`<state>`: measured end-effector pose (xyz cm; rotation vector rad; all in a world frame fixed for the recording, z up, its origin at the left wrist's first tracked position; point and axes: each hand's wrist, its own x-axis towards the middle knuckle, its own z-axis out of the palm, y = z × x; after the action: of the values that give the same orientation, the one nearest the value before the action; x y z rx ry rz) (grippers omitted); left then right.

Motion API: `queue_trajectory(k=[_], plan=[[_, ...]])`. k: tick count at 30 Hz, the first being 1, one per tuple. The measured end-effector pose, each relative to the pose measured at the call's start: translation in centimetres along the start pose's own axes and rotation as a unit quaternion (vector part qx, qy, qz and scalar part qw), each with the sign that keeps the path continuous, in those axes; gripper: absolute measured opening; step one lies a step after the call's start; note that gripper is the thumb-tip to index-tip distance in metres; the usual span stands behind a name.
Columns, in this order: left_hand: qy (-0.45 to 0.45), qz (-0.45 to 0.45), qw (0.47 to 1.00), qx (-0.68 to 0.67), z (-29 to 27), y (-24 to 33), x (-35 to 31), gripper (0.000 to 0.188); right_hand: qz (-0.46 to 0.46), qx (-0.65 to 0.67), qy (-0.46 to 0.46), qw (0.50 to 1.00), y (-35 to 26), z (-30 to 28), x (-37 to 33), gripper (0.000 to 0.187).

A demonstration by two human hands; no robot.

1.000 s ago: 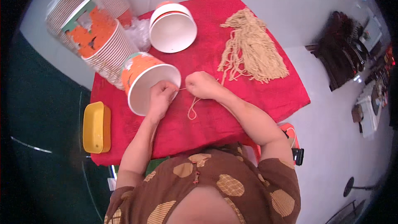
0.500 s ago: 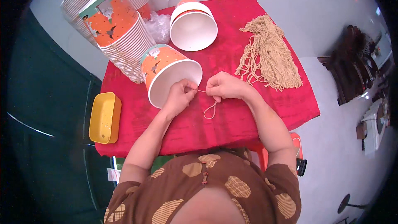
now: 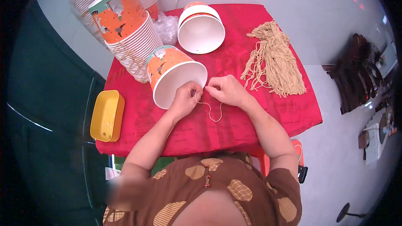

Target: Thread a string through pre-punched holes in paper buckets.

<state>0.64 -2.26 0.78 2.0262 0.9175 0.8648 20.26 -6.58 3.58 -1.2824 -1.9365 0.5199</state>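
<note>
Your left hand [image 3: 184, 99] and right hand [image 3: 224, 89] curled knuckles-up at the rim of the tipped orange paper bucket [image 3: 173, 75], each pinching one end of a thin beige string [image 3: 210, 111], its loop sagging onto the red surface [image 3: 259, 113]

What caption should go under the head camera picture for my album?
Both hands, left hand and right hand, pinch a tan string beside an orange paper bucket on a red tablecloth.

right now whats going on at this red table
A person sits at a table with a red cloth. Both hands pinch a short beige string at the rim of an orange and white paper bucket lying on its side; the left hand and right hand are close together. A bundle of strings, a stack of buckets, another bucket and a yellow tray lie around.
</note>
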Motion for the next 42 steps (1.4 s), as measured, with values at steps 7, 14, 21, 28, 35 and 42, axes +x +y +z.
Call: queue_trajectory(k=[7, 14, 21, 28, 35, 42], plan=[[-0.002, 0.002, 0.998, -0.057, 0.3, -0.8, 0.1, 0.004, -0.036, -0.052, 0.061, 0.996, 1.0, 2.0, -0.1, 0.017], [-0.026, -0.015, 0.999, -0.019, -0.2, -0.3, 0.1, 0.007, -0.026, -0.045, 0.031, 0.998, 0.4, 2.2, 0.0, 0.020], [-0.034, -0.040, 0.998, -0.033, -0.2, -0.5, 0.1, 0.009, -0.060, -0.040, 0.046, 0.996, 0.1, 2.4, -0.1, 0.019], [-0.016, -0.022, 0.999, -0.020, -0.1, 0.1, 0.1, 0.007, -0.057, -0.042, 0.051, 0.996, 1.0, 3.4, 0.0, 0.012], [-0.025, -0.016, 1.000, -0.001, -0.4, 0.7, 0.1, 0.008, -0.052, -0.048, 0.071, 0.995, 1.5, 3.6, 0.1, 0.012], [0.011, 0.072, 0.996, 0.042, -0.2, 0.7, 0.1, 0.009, -0.017, -0.004, 0.050, 0.999, 1.8, 3.7, 0.2, 0.011]])
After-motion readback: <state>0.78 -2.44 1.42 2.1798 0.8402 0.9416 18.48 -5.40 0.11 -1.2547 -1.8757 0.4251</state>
